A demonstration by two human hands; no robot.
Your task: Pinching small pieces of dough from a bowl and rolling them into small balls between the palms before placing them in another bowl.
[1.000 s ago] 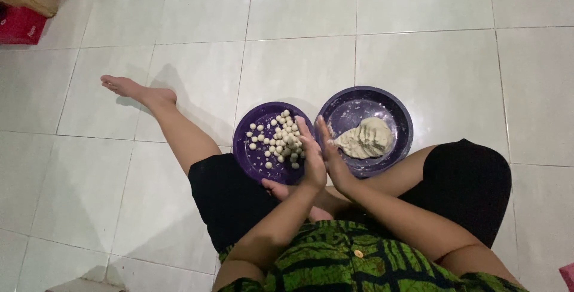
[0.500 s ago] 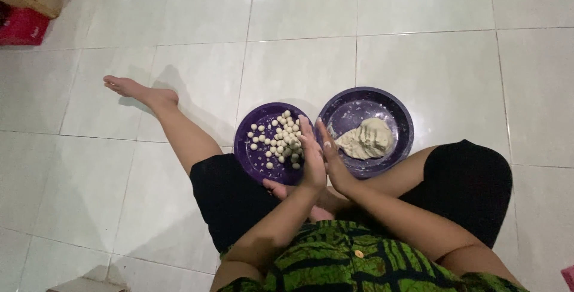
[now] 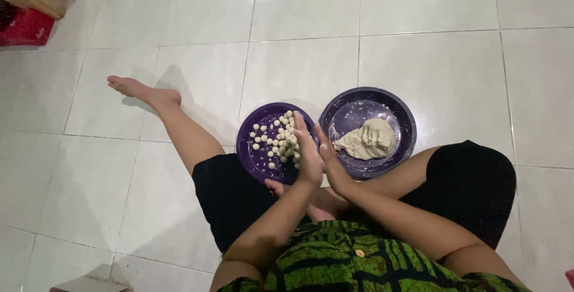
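palms pressed together | fingers straight, contents hidden | dough balls just beyond fingertips

Dim, sharp picture; overhead glare on the white floor tiles, soft shadow beside the leg.

A green top with black leaf-like stripes carries a small pale button. Black shorts reach the knees. Arms and feet are bare.
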